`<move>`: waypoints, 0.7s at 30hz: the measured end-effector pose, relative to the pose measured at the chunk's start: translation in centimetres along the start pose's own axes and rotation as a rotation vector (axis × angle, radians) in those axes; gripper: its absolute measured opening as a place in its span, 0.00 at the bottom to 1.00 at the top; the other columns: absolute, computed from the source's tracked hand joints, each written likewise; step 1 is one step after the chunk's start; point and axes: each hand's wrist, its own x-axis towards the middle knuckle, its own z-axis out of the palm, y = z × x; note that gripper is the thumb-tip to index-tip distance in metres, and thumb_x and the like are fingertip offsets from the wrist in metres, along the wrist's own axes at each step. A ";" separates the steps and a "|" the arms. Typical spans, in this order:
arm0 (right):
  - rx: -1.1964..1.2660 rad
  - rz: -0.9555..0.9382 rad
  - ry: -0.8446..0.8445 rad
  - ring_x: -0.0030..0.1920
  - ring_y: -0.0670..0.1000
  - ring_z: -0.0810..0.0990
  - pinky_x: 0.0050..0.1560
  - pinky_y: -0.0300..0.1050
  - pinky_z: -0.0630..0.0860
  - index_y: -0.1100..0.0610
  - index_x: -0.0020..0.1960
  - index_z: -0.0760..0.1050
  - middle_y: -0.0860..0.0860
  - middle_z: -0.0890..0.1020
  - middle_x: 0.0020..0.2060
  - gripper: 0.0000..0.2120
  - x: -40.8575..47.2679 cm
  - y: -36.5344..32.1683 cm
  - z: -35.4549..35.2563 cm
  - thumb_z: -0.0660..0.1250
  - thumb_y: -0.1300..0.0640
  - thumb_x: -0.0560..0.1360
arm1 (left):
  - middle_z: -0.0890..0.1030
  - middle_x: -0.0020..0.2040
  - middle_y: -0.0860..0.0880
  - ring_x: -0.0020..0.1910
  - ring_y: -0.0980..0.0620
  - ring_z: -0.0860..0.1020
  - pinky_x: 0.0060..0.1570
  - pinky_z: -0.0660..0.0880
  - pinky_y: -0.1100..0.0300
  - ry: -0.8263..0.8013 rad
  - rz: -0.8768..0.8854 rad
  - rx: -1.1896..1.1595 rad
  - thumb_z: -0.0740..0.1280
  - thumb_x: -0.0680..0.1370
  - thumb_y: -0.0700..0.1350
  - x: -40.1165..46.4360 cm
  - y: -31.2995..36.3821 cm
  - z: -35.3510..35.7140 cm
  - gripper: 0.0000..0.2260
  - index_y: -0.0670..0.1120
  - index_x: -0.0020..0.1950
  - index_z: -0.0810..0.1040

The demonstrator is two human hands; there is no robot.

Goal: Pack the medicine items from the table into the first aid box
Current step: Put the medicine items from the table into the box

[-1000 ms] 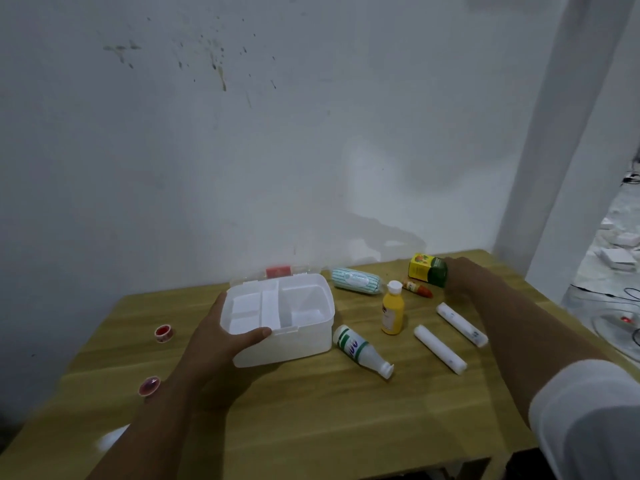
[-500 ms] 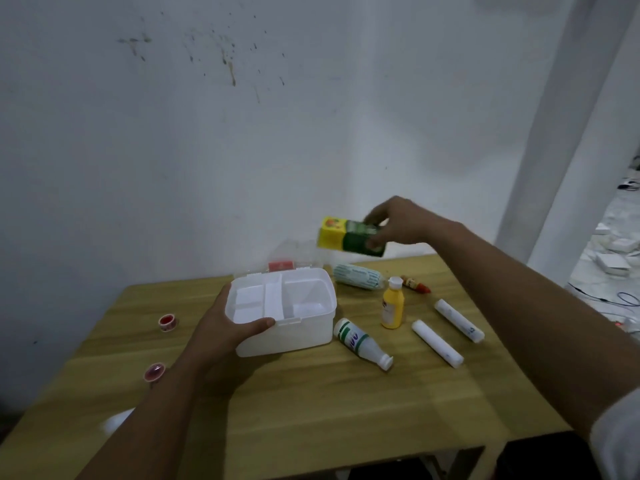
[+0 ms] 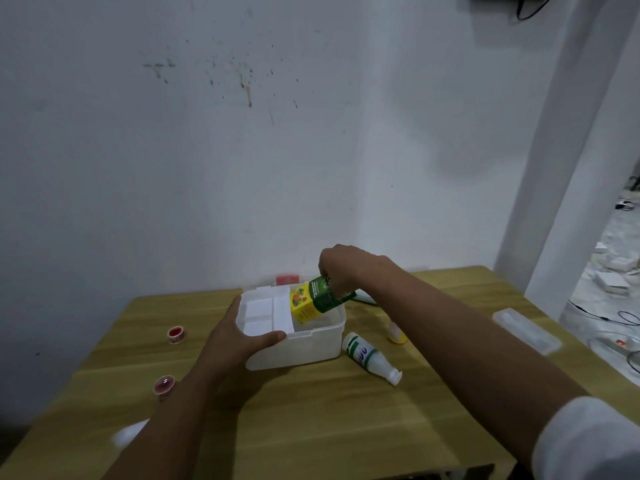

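Note:
The white first aid box point(image 3: 311, 344) stands open on the wooden table point(image 3: 311, 427), a white divided tray in its left half. My left hand point(image 3: 239, 337) grips the box's front left rim. My right hand point(image 3: 343, 268) holds a yellow and green medicine carton point(image 3: 313, 303), tilted, with its lower end inside the box's right compartment. A white bottle with a green band point(image 3: 367, 355) lies on its side to the right of the box. A yellow bottle point(image 3: 396, 336) shows partly behind my right forearm, which hides other items.
Two small red-capped tape rolls point(image 3: 176, 334) point(image 3: 164, 384) lie left of the box. A clear lid-like tray point(image 3: 526, 330) rests near the table's right edge. A white wall rises close behind the table, and cables and debris cover the floor at right.
My right hand picked the carton up from the back right of the table, carried it left, and now lowers it into the box. My left hand stayed on the box.

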 end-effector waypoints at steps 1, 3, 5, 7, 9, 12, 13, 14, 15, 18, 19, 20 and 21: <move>-0.006 0.000 -0.004 0.44 0.55 0.82 0.47 0.52 0.84 0.59 0.57 0.80 0.54 0.81 0.44 0.21 0.1 0.0 -0.1 0.78 0.60 0.66 | 0.75 0.63 0.57 0.60 0.52 0.74 0.43 0.76 0.60 0.001 0.000 -0.002 0.79 0.58 0.68 0.0 0.0 0.0 0.46 0.61 0.72 0.65; -0.023 -0.007 -0.012 0.45 0.55 0.82 0.47 0.51 0.84 0.59 0.57 0.79 0.54 0.81 0.44 0.20 0.1 -0.3 0.0 0.78 0.61 0.66 | 0.75 0.64 0.58 0.61 0.52 0.75 0.44 0.76 0.60 0.003 -0.002 -0.016 0.79 0.58 0.67 0.1 -0.2 0.1 0.46 0.61 0.72 0.65; -0.012 -0.024 -0.011 0.45 0.54 0.81 0.45 0.48 0.82 0.59 0.58 0.78 0.54 0.80 0.44 0.21 0.1 -1.1 0.4 0.78 0.60 0.67 | 0.75 0.64 0.58 0.61 0.52 0.75 0.45 0.76 0.60 0.011 -0.005 -0.024 0.80 0.59 0.66 0.1 -0.2 0.2 0.45 0.61 0.72 0.65; 0.029 -0.035 0.006 0.46 0.54 0.80 0.46 0.47 0.81 0.60 0.59 0.78 0.54 0.81 0.46 0.22 0.4 -1.7 1.2 0.78 0.59 0.68 | 0.75 0.64 0.57 0.61 0.51 0.74 0.45 0.76 0.59 0.015 -0.013 -0.025 0.79 0.57 0.68 0.0 -0.2 0.2 0.47 0.60 0.72 0.65; 0.089 -0.032 0.034 0.48 0.53 0.80 0.47 0.46 0.80 0.60 0.61 0.79 0.55 0.83 0.49 0.22 0.7 -2.1 2.0 0.78 0.57 0.69 | 0.74 0.63 0.57 0.61 0.52 0.74 0.44 0.76 0.60 0.018 -0.018 -0.019 0.79 0.56 0.69 0.0 -0.3 0.2 0.48 0.61 0.72 0.65; 0.180 -0.037 0.039 0.50 0.54 0.81 0.44 0.44 0.73 0.59 0.62 0.80 0.55 0.84 0.53 0.24 1.2 -2.8 3.7 0.80 0.54 0.69 | 0.74 0.64 0.56 0.61 0.52 0.74 0.45 0.76 0.60 0.020 -0.010 -0.026 0.80 0.59 0.65 0.0 -0.3 0.2 0.45 0.60 0.72 0.65; 0.200 -0.039 0.033 0.50 0.54 0.81 0.44 0.44 0.73 0.59 0.61 0.81 0.54 0.84 0.53 0.24 1.2 -3.0 4.4 0.80 0.53 0.68 | 0.74 0.64 0.57 0.61 0.52 0.74 0.45 0.76 0.61 0.016 -0.005 -0.028 0.80 0.60 0.64 0.0 -0.2 0.2 0.45 0.60 0.72 0.65; 0.216 -0.042 0.034 0.50 0.54 0.81 0.44 0.44 0.73 0.58 0.61 0.81 0.54 0.84 0.53 0.24 1.3 -3.2 5.1 0.81 0.53 0.67 | 0.74 0.64 0.57 0.61 0.52 0.74 0.45 0.76 0.61 0.012 0.000 -0.030 0.81 0.60 0.64 0.0 -0.2 0.2 0.44 0.60 0.72 0.65; 0.235 -0.040 0.041 0.50 0.54 0.81 0.45 0.45 0.74 0.57 0.60 0.82 0.54 0.84 0.53 0.23 1.3 -3.4 5.7 0.81 0.53 0.67 | 0.75 0.64 0.57 0.61 0.52 0.74 0.46 0.76 0.60 0.010 0.001 -0.033 0.81 0.60 0.63 0.0 -0.2 0.2 0.44 0.60 0.72 0.65; 0.293 -0.031 0.064 0.51 0.54 0.80 0.47 0.46 0.76 0.57 0.60 0.82 0.53 0.84 0.53 0.22 1.7 -3.8 6.7 0.80 0.54 0.68 | 0.74 0.64 0.56 0.61 0.52 0.74 0.46 0.77 0.59 0.014 -0.006 -0.028 0.81 0.60 0.63 0.0 -0.2 0.1 0.45 0.60 0.72 0.64; 0.314 -0.034 0.076 0.51 0.54 0.80 0.46 0.45 0.75 0.58 0.60 0.82 0.53 0.83 0.53 0.21 1.8 -4.0 6.8 0.80 0.55 0.68 | 0.74 0.63 0.57 0.61 0.52 0.74 0.45 0.76 0.60 0.016 -0.005 -0.024 0.81 0.60 0.63 0.0 -0.2 0.1 0.44 0.60 0.72 0.64; 0.332 -0.040 0.091 0.50 0.53 0.80 0.46 0.45 0.74 0.57 0.59 0.83 0.53 0.83 0.53 0.20 1.9 -4.3 6.9 0.80 0.55 0.68 | 0.74 0.63 0.57 0.60 0.53 0.74 0.44 0.75 0.61 0.018 -0.002 -0.020 0.81 0.61 0.63 0.0 -0.1 0.2 0.44 0.61 0.71 0.64; 0.346 -0.048 0.101 0.50 0.53 0.80 0.45 0.44 0.74 0.57 0.58 0.84 0.53 0.83 0.52 0.19 2.0 -4.5 7.1 0.80 0.54 0.68 | 0.74 0.63 0.58 0.60 0.54 0.73 0.43 0.75 0.62 0.019 0.003 -0.019 0.81 0.61 0.63 0.0 0.0 0.2 0.43 0.61 0.71 0.64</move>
